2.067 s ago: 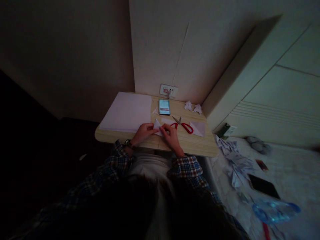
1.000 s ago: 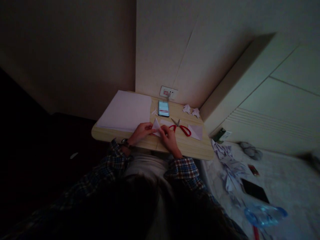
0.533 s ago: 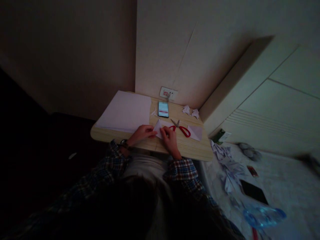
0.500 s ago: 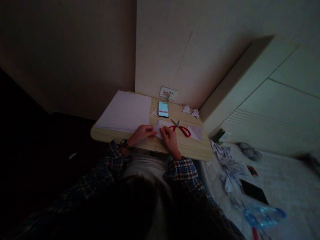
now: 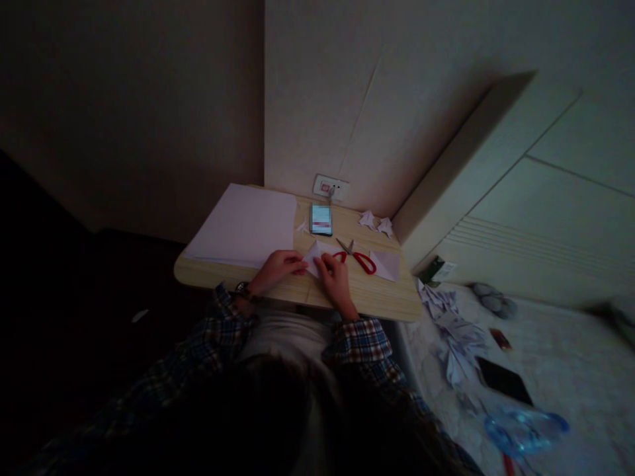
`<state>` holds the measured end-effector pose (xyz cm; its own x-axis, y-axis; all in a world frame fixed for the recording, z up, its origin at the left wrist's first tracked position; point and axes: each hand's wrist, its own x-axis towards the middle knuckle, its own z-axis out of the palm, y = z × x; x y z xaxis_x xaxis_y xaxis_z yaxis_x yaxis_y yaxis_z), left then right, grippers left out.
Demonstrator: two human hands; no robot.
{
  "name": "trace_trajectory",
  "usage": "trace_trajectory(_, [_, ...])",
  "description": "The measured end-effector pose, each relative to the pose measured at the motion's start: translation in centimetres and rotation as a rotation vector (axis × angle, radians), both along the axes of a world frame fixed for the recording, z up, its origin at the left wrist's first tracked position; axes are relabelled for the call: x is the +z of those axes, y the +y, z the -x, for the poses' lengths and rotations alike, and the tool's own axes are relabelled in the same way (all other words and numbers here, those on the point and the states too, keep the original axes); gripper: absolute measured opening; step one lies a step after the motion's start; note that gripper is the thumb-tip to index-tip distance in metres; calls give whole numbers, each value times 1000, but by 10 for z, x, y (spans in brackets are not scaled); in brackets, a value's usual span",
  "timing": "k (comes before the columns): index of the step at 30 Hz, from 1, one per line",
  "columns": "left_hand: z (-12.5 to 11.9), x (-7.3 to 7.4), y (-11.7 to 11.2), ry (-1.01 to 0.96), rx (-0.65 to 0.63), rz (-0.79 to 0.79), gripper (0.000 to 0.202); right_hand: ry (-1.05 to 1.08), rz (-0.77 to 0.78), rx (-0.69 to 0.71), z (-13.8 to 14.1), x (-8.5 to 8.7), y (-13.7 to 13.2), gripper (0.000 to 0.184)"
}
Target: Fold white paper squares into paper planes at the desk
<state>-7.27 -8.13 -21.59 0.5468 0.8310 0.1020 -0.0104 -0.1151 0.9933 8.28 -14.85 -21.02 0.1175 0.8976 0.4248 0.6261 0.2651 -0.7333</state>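
Note:
A small folded piece of white paper (image 5: 313, 254) is held between my two hands above the front of a light wooden table (image 5: 292, 291). My left hand (image 5: 280, 268) pinches its left edge, fingers closed. On the other side my right hand (image 5: 335, 278) grips the paper with bent fingers and thumb. Scissors (image 5: 358, 256) with red handles lie partly spread just right of my right hand. Beside them rests a folded paper piece (image 5: 385, 264). A large stack of white paper (image 5: 243, 221) covers the table's left part.
A lit phone (image 5: 321, 219) lies near the wall socket (image 5: 331, 188). Two small folded paper shapes (image 5: 376, 223) stand at the back right. The bed (image 5: 560, 357) holds several paper pieces (image 5: 454, 330), a dark tablet-like object (image 5: 504, 381) and a blue-tinted plastic bottle (image 5: 524, 430).
The view has shifted slightly, so the table sits a little lower and further left. Both hands keep hold of the folded paper, with only small finger movement.

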Motion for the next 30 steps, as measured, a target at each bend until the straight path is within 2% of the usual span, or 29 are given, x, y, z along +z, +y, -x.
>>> trace_trajectory(5, [2,-1,1,9,17,-11,30,45,26,56,0,0,0,34])
trace_trajectory(17, [2,4,-2,44,34,-24,27,42,27,15,0,-3,1,36])
trace_trajectory(30, [4,13,-5,20,39,-21,24,63,61,36,0,-3,1,35])
